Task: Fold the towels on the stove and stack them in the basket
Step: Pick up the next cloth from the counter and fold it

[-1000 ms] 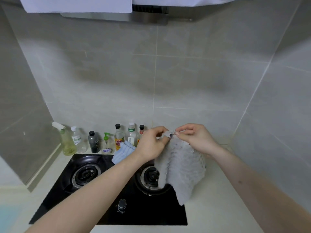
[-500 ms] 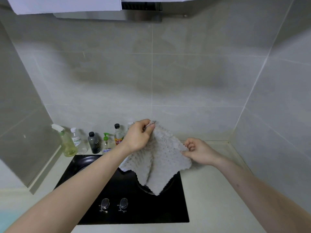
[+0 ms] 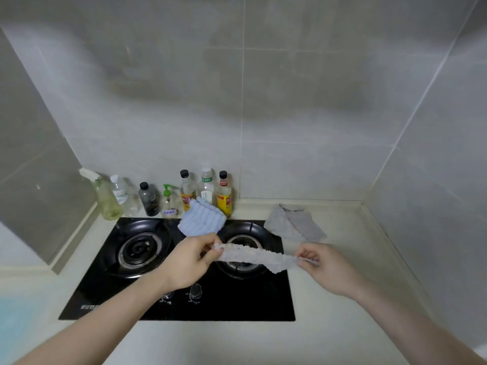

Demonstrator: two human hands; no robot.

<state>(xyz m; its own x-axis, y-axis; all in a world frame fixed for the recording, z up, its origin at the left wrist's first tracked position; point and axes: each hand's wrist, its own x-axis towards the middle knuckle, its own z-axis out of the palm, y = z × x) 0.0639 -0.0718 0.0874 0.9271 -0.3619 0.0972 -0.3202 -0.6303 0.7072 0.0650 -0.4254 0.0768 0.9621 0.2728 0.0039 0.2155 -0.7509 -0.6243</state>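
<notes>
A pale grey ribbed towel [image 3: 259, 256] is stretched flat and nearly edge-on between my hands, above the right burner of the black stove [image 3: 184, 306]. My left hand [image 3: 188, 262] pinches its left corner and my right hand [image 3: 320, 268] pinches its right corner. A light blue towel [image 3: 201, 221] lies bunched at the stove's back edge between the burners. A grey towel [image 3: 293, 225] lies on the counter just past the stove's back right corner. No basket is in view.
Several bottles [image 3: 205, 189] and a spray bottle [image 3: 104, 197] stand in a row along the back wall behind the stove. Two knobs [image 3: 195, 291] sit at the stove's front. Tiled walls close in on the left and right; pale counter [image 3: 342, 325] runs to the right.
The pale grey towel hung down from my raised hands; now my hands have spread apart and lowered, pulling it out flat over the right burner. The view tilted down and the grey towel came into sight.
</notes>
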